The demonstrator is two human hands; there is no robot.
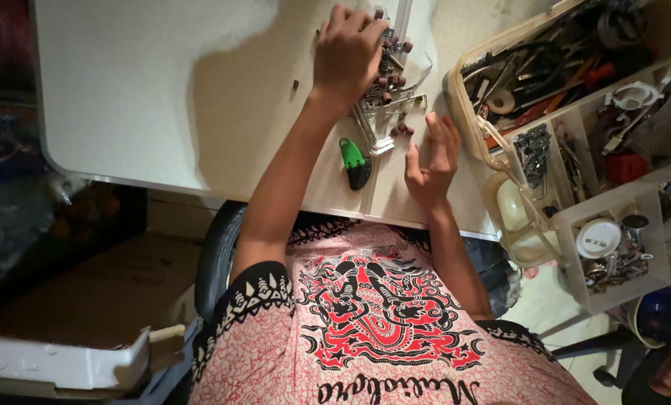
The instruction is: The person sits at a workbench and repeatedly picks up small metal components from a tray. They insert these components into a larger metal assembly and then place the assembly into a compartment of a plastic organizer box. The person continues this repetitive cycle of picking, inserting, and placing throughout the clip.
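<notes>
Left hand [348, 52] cupped over small brown cylinders [390, 80], right hand [429, 161] open beside them, on white table [125, 90]

left hand [348, 51] on small brown cylinders [392, 79] | right hand [430, 163] open on white table [125, 97]

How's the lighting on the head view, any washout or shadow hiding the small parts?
Head view: the white table is nearly washed out at upper left; a broad shadow covers the area around the left hand and right hand, dimming the small brown cylinders; the space under the table at left is dark and blurred; the parts organizer stays readable.
</notes>
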